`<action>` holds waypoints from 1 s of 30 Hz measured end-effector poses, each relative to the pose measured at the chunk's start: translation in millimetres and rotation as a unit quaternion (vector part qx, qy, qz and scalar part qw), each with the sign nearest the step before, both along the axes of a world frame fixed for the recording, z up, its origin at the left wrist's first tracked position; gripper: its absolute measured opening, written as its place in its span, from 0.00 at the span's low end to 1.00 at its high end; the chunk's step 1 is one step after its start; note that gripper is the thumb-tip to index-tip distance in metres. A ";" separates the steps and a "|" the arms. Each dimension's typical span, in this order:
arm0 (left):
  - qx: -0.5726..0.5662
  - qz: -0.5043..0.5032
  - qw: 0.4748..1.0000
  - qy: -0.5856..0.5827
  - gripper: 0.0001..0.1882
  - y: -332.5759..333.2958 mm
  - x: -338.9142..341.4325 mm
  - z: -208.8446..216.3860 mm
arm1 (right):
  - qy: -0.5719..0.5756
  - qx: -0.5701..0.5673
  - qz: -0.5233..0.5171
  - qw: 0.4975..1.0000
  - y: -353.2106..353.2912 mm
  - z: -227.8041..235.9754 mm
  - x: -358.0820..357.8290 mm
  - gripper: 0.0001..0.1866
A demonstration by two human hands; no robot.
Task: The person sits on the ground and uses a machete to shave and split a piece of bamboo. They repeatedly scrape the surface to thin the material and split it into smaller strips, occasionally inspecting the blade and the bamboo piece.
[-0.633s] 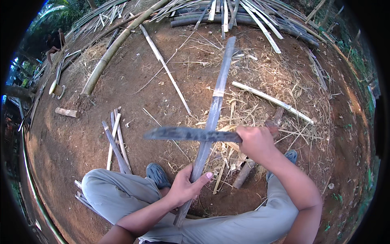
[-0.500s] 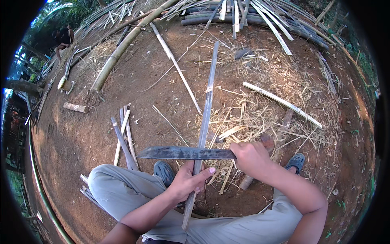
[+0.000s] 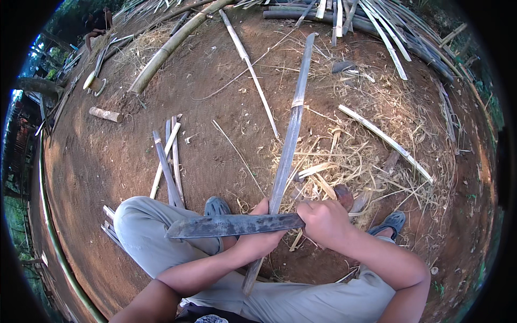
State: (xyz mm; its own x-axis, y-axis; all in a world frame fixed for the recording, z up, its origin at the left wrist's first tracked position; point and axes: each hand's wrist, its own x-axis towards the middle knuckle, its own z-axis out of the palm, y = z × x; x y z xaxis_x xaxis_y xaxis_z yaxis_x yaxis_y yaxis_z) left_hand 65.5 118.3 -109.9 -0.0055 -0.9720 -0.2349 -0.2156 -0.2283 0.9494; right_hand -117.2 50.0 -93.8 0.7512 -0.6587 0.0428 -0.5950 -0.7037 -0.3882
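Observation:
A long split bamboo strip (image 3: 291, 132), dark on its outer face with a pale ring at one node, slants from my lap away from me. My left hand (image 3: 261, 245) is wrapped round its lower part; the blade hides some of the fingers. In my right hand (image 3: 326, 223) is a machete (image 3: 226, 226), its handle covered by my closed fist. The broad dark blade points left, crossing over the strip and the left hand. Whether its edge touches the bamboo I cannot tell.
Curly bamboo shavings (image 3: 334, 156) cover the ground ahead. Several split strips (image 3: 171, 167) lie beyond my left knee. A thick bamboo pole (image 3: 167, 59) and a pile of bamboo (image 3: 371, 27) are farther off. At the far left a person (image 3: 97, 27) sits low.
The machete has come nearer to my body and its tip now dips slightly. My left hand has turned, its thumb no longer stretched across the strip. The view has shifted.

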 end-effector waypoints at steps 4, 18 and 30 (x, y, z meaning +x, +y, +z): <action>-0.064 -0.022 0.997 -0.023 0.17 -2.7 1.8 13.0 | -0.025 -0.092 0.012 0.995 -11.0 -6.5 -2.3 0.03; 0.233 -0.053 0.966 0.097 0.16 -15.9 -1.9 25.2 | 0.025 0.020 -0.044 0.999 -28.7 -17.6 -9.7 0.05; 0.402 -0.006 0.907 0.124 0.14 58.5 -13.3 -50.6 | 0.080 0.239 -0.131 0.959 64.6 -65.6 -22.0 0.12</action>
State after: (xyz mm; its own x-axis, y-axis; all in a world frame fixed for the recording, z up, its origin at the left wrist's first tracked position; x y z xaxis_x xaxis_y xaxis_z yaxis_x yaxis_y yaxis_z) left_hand 52.2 176.8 -160.5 -0.1640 -0.4862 -0.8583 -0.0245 -0.8678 0.4963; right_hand -139.2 114.6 -159.4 0.5286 -0.7423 -0.4118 -0.8059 -0.2864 -0.5183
